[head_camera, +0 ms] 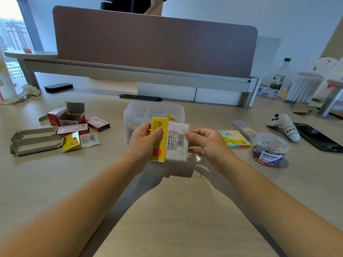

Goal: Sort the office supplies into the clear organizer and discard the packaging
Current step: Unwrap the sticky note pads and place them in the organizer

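Nearest, two bare forearms reach in from the near edge of the table (176,219) and meet over its middle. The left hand (143,140) grips a wrapped pack of sticky notes (176,145), held above the tabletop, thumb pressed on the yellow label band and fingers curled behind the pack's left side. The right hand (206,143) pinches the clear plastic wrapper (194,156) at the pack's right edge between thumb and forefinger, the other fingers curled beneath; the film sticks out loose below that hand.

Just beyond the hands, partly hidden by the pack, stands the clear organizer (154,112), its compartments divided by clear walls; something yellow lies in a right-hand compartment, and what fills the left one is too blurred to tell.

To the right of the hands a pastel sticky note pad (234,139) lies flat, with a slim grey box (245,129) just behind it and a clear round tub of coloured binder clips (269,149) nearer the right edge. Beyond these lie a white game controller (284,128) and a dark phone (319,136).

Towards the left edge lie flattened grey cardboard boxes (35,140), opened red staple boxes (70,117) and two small packaging cards (81,140).

At the far edge stand a brown divider panel (154,41), a black phone (58,87) at the far left and a water bottle (280,75) at the far right.
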The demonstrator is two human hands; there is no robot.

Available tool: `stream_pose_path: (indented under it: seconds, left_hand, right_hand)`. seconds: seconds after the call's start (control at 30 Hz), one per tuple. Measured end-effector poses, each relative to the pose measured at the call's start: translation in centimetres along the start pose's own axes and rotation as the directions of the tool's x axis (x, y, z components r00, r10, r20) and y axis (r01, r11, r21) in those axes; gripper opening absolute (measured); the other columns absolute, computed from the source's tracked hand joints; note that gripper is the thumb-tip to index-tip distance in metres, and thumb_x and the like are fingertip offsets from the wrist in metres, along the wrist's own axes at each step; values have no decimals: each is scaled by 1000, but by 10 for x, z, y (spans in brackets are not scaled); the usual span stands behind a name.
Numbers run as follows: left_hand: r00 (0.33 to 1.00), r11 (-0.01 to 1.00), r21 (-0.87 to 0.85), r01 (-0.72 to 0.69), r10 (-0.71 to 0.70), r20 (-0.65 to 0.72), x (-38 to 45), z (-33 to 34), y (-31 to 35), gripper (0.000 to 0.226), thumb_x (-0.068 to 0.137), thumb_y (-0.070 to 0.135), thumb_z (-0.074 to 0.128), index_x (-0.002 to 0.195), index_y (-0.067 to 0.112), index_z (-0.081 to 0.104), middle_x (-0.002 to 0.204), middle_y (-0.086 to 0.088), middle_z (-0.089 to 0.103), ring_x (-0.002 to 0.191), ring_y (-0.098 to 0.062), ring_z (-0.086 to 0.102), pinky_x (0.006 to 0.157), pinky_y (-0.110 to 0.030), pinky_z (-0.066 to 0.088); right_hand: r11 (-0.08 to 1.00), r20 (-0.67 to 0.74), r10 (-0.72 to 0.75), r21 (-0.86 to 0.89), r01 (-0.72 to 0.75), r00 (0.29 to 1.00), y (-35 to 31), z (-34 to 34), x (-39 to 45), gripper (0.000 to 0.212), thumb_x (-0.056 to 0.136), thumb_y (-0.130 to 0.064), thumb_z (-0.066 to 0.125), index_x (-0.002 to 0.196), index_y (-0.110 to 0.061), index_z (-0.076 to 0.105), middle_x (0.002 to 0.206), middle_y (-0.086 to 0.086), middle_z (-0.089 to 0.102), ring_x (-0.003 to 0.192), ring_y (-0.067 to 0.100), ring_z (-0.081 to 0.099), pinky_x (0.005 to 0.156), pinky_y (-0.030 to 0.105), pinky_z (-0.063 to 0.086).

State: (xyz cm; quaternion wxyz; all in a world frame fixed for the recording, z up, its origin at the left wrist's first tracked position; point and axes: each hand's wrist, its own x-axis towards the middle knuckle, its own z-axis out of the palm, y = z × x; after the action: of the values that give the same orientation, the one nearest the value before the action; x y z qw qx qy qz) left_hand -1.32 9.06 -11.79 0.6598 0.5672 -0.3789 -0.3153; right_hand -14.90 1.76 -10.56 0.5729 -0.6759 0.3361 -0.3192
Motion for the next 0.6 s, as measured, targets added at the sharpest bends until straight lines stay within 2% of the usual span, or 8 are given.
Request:
stream_pose_path:
  seconds: [0.1, 0.2, 0.33, 0.4, 0.53, 0.6]
  left_hand:
    - [1000, 1000, 7, -26, 26, -11, -1, -1, 0, 14, 93, 19, 42, 83, 27, 50, 83, 5, 61, 76, -11, 61, 64, -27, 53]
    - [998, 998, 3, -56, 56, -28, -2, -4, 2, 16, 93, 20, 41, 83, 29, 49, 82, 7, 61, 73, -8, 61, 53, -19, 54]
    - [997, 998, 4, -63, 63, -39, -3, -8, 5, 15, 93, 19, 41, 83, 28, 48, 82, 7, 60, 73, -7, 61, 51, -17, 53]
    - [997, 998, 24, -63, 64, -44, -3, -12, 7, 13, 93, 20, 42, 85, 27, 48, 83, 7, 60, 74, -8, 61, 54, -20, 54]
    - [997, 998, 36, -49, 51, -62, -3, -21, 14, 9, 92, 19, 42, 96, 19, 49, 86, 4, 59, 80, -13, 60, 69, -32, 52]
    - [996, 998, 23, -52, 53, -78, -1, -27, 20, 9, 93, 18, 41, 90, 21, 50, 87, 4, 59, 81, -14, 60, 70, -33, 52]
  right_hand:
    - [996, 13, 45, 81, -46, 999, -3, 3, 0, 9, 85, -13, 55, 78, -8, 57, 80, 3, 65, 76, 16, 62, 77, 30, 53]
    - [989, 17, 57, 138, -59, 998, -5, 8, 1, 11, 84, -12, 56, 74, -8, 57, 80, 5, 64, 80, 20, 62, 83, 35, 51]
    - [990, 44, 74, 117, -79, 996, -7, 13, 3, 11, 85, -15, 55, 76, -11, 60, 77, 1, 66, 73, 12, 64, 69, 25, 54]
    - [991, 47, 70, 113, -75, 996, -9, 15, 5, 12, 85, -15, 55, 76, -11, 61, 78, 0, 66, 73, 11, 64, 68, 25, 55]
    - [989, 43, 63, 134, -69, 997, -13, 20, 11, 10, 83, -17, 57, 78, -10, 61, 83, 3, 67, 87, 19, 62, 86, 35, 50]
    - [982, 44, 61, 174, -67, 997, -17, 22, 15, 9, 84, -16, 57, 78, -10, 60, 83, 3, 66, 86, 18, 61, 85, 33, 48]
